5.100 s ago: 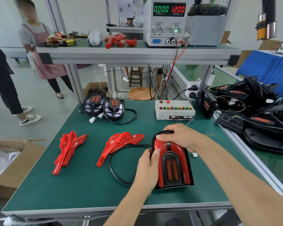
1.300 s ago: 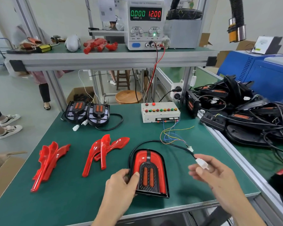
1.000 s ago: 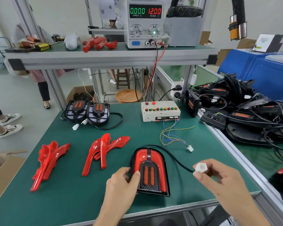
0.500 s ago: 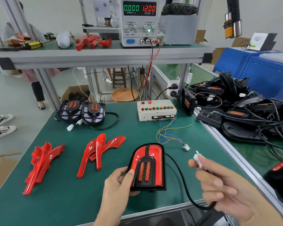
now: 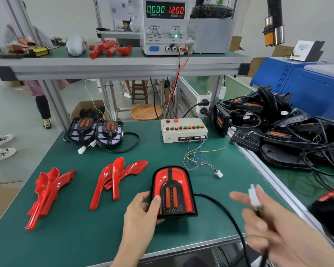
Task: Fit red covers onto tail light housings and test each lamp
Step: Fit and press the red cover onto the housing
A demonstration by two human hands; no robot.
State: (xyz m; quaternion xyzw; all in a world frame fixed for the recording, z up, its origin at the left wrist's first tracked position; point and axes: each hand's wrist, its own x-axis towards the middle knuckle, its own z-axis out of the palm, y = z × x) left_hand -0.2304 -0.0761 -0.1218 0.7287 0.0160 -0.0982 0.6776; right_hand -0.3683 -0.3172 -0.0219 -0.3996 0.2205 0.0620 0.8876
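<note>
Head: loose red covers point(image 5: 121, 177) beside lamp point(image 5: 174, 192)

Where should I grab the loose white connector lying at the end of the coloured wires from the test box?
Pinch the white connector across its two long flat sides, coming from above and the near right. Its wires trail off to the far left toward the test box, so that end is taken, and the open mating end should stay uncovered by fingers.
</note>
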